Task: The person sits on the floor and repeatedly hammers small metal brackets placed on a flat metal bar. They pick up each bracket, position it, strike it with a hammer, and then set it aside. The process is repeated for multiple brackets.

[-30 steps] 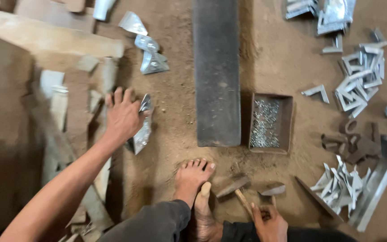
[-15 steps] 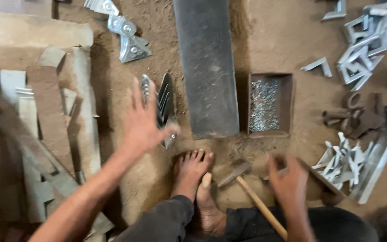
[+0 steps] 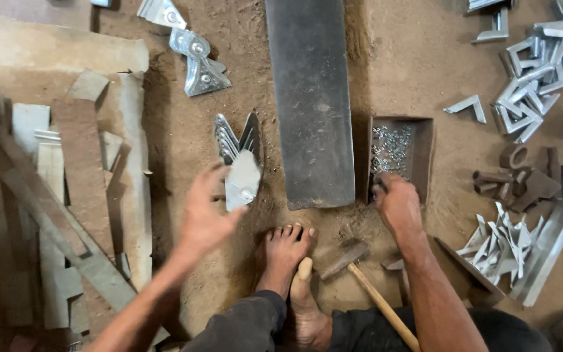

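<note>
Since half a second ago, right hand (image 3: 395, 202) has left the hammer (image 3: 360, 274) and gone up to the near edge of the box (image 3: 425, 140); left hand (image 3: 206, 212) has drawn back slightly from the fanned plates (image 3: 236, 140).

Surface: bare earth floor (image 3: 412, 52), brown and dusty, serving as the work area. No walls in view.

Largest item: dark steel slab (image 3: 311, 98), lying flat on the floor, running from the top edge down to just above the person's foot (image 3: 281, 251). Left of it, a heap of flat metal strips (image 3: 40, 195) laid across one another beside a pale board (image 3: 47, 45).

Containers: one open rusty metal box, just right of the slab and touching it, holding a bed of small bright rivets (image 3: 389, 146). Right hand rests at its near wall with fingers curled into the rivets; whether they pinch any cannot be told.

Left hand is blurred, fingers spread, thumb close to a pale plate (image 3: 242, 182) at the foot of the fanned plates; contact cannot be told.

Loose stock: angle brackets (image 3: 532, 75) piled at upper right, a second pile (image 3: 496, 244) at lower right beside a long channel (image 3: 555, 234). Riveted plates (image 3: 197, 62) lie at upper left. Hammer lies on the floor between foot and right forearm.
</note>
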